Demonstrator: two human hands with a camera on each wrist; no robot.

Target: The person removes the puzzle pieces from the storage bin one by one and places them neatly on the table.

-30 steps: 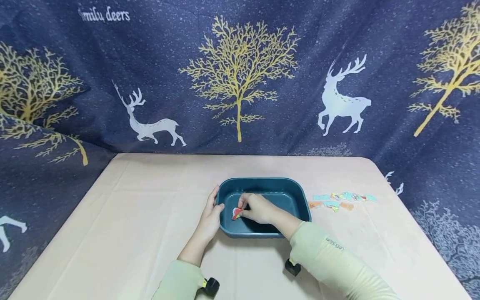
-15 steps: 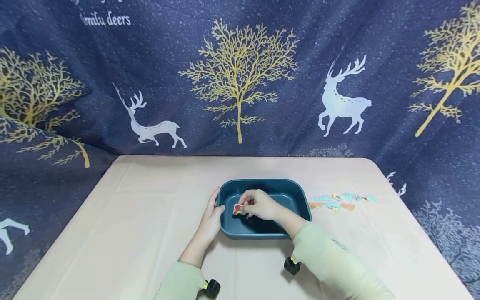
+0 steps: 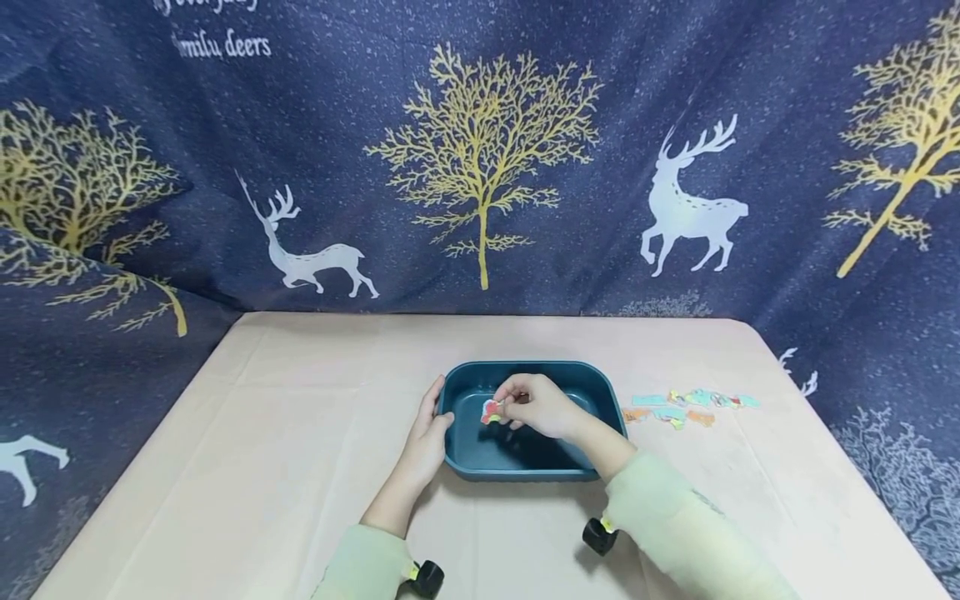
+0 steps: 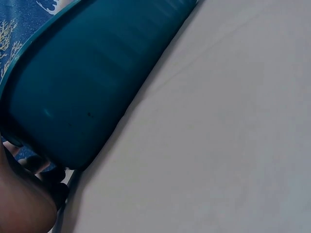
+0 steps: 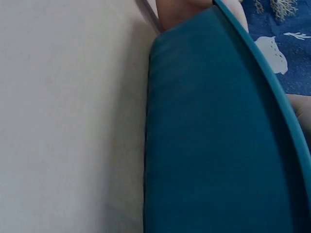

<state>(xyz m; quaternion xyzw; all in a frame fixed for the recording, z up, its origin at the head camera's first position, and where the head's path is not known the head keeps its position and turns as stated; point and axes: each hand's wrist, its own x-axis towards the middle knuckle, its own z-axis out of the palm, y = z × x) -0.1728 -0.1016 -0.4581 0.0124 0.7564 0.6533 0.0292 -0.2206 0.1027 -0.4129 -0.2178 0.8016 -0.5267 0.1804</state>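
Observation:
A dark teal rectangular tub (image 3: 474, 447) stands on the table, its outer wall filling much of the left wrist view (image 4: 92, 87). My left hand (image 3: 425, 440) holds the tub's left end, thumb over the rim and fingers along the outside. Above the tub's floor, my right hand (image 3: 546, 407) pinches a small red, white and yellow piece (image 3: 491, 412) that looks like a jigsaw puzzle piece. In the right wrist view the tub's wall (image 5: 209, 121) hides the fingertips and that piece.
Right of the tub, several flat puzzle pieces (image 3: 701, 397) in light blue, orange and yellow lie in two rows. A pale cloth covers the table (image 3: 225, 467). Behind it hangs a dark blue curtain (image 3: 420, 250) printed with deer and trees.
The right hand has lifted the puzzle piece off the tub's floor area and drawn it slightly right. The left hand keeps its hold on the tub. The head view has shifted a little.

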